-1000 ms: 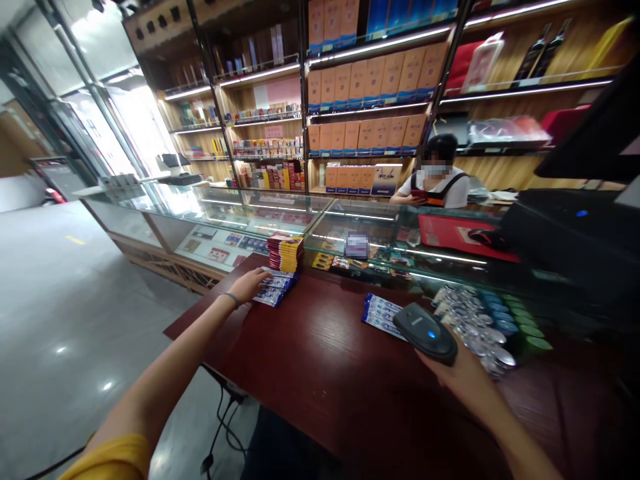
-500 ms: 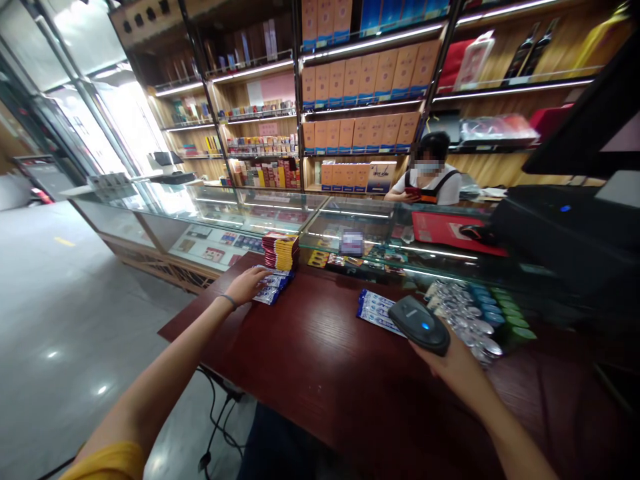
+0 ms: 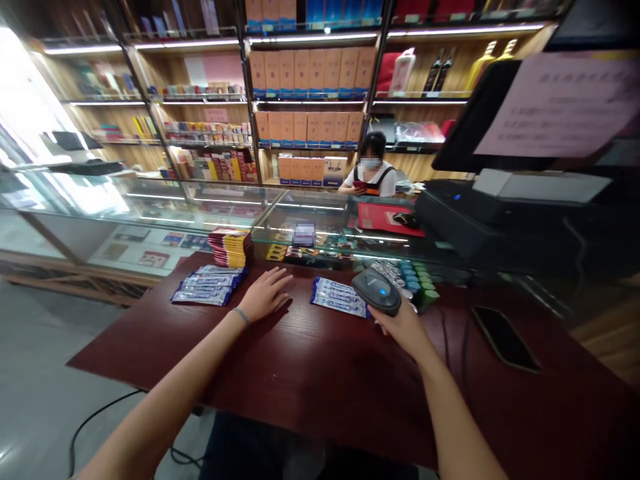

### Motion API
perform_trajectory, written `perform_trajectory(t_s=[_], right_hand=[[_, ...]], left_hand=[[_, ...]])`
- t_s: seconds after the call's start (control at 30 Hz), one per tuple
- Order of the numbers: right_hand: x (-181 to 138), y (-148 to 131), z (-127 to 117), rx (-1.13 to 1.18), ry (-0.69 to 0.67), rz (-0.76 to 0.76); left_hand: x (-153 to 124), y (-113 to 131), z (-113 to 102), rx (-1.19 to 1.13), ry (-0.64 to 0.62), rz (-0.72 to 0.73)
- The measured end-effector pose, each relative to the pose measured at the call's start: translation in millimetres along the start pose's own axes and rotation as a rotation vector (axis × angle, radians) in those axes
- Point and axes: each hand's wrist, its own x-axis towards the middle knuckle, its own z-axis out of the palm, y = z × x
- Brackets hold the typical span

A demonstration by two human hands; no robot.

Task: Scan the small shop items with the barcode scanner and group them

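Note:
My left hand (image 3: 266, 293) is just above or on the dark red tabletop (image 3: 300, 353), fingers stretched out and holding nothing. It lies between two groups of blue-and-white packets. The left packets (image 3: 207, 285) overlap in a spread pile beside a stack of red-and-yellow packs (image 3: 230, 248). To the right is another blue-and-white packet pile (image 3: 337, 295). My right hand (image 3: 400, 321) grips a dark barcode scanner (image 3: 377, 291) with a lit blue light. The scanner's front is over the right end of that pile, and its handle is mostly hidden by my hand.
Cans with silver, blue and green tops (image 3: 415, 280) stand behind my right hand. A phone (image 3: 505, 339) lies at the right. Beyond the table runs a glass display counter (image 3: 200, 193), with a person (image 3: 373, 175) behind it. A monitor (image 3: 480, 113) rises at the right.
My left hand has left the left packets and moved right onto the bare tabletop area. My view has turned right. The scanner remains in my right hand over the right packets.

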Motion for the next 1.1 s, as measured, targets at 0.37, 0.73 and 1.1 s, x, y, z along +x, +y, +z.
perform_trajectory(t_s=[0.37, 0.73, 1.1], right_hand=[[1.3, -3.5, -16.5, 0.165, -0.001, 0.057], [-0.2, -4.7, -15.8, 0.184, 0.002, 0.045], [-1.4, -5.0, -9.1, 0.157, 0.008, 0.045]], left_hand=[[60.1, 103.7, 64.5, -0.206, 0.001, 0.190], [67.6, 117.1, 70.5, -0.426, -0.049, 0.084], [55.5, 106.4, 37.2, -1.004, 0.165, -0.475]])
